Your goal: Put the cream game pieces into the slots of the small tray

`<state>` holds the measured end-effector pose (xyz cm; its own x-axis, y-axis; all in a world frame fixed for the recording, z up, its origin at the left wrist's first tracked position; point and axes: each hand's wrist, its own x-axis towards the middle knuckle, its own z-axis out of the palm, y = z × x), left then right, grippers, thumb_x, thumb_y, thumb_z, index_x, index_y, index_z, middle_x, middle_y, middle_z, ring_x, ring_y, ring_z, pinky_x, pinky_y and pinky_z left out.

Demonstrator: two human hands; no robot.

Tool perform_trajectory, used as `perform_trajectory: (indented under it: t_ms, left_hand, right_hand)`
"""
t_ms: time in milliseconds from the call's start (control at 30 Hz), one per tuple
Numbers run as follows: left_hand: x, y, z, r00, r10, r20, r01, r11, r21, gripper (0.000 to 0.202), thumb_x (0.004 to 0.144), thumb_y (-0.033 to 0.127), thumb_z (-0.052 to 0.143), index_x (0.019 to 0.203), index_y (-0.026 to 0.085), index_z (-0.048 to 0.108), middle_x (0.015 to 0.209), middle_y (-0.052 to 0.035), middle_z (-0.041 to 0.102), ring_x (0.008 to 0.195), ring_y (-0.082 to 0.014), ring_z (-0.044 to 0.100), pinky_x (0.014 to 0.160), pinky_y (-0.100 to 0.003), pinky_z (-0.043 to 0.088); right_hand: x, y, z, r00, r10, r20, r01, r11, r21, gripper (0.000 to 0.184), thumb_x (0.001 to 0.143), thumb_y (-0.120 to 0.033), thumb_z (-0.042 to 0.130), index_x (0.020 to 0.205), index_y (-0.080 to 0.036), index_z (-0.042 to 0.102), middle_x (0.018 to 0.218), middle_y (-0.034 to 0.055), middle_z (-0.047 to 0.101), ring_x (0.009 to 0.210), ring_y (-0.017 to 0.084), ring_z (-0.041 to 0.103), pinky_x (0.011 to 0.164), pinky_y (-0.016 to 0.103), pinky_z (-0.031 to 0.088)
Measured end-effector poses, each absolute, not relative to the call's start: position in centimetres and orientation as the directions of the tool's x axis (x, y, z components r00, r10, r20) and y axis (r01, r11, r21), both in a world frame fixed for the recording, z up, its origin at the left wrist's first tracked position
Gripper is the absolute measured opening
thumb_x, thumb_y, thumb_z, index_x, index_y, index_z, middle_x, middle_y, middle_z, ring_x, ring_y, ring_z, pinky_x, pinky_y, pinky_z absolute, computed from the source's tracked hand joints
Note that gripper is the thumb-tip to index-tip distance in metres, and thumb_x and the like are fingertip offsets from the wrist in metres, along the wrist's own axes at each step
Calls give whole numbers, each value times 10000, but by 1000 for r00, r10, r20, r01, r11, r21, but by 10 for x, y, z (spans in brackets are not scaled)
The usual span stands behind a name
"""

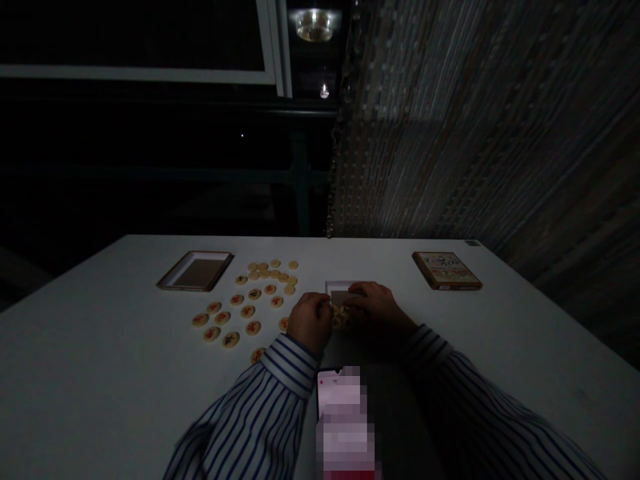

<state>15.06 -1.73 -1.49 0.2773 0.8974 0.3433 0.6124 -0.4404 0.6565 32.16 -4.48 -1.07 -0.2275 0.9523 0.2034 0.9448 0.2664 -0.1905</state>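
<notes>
In the head view, a small open box (343, 285) with a pale rim stands on the table in front of me. Several round wooden xiangqi pieces (337, 321) lie in its near part. My left hand (311, 323) is at the box's left edge, fingers curled inward; whatever they hold is hidden. Over the right side of the box is my right hand (377, 308), its fingers bent towards the pieces, their tips dim and partly hidden. Loose xiangqi pieces (247, 311), with red or black characters, are scattered left of my left hand; farther back, several blank-looking pieces (275, 274) cluster.
An open shallow box part (195, 271) rests at the left on the white table (125, 360). A closed printed box (447, 270) lies at the right. Between my forearms is a lit phone (345, 420). A bead-string curtain (430, 133) hangs behind the table.
</notes>
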Motion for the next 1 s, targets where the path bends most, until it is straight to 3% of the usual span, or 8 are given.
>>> perform_trajectory:
  t_ms: [1000]
  left_hand:
    - [150, -18, -14, 301, 887, 350, 645, -460, 611, 214, 738, 156, 447, 846, 140, 631, 849, -69, 626, 819, -157, 569, 780, -301, 453]
  right_hand:
    - [320, -45, -11, -243, 950, 194, 945, 277, -176, 224, 773, -316, 501, 963, -285, 617, 1107, 53, 508, 1030, 209, 406, 863, 423, 258]
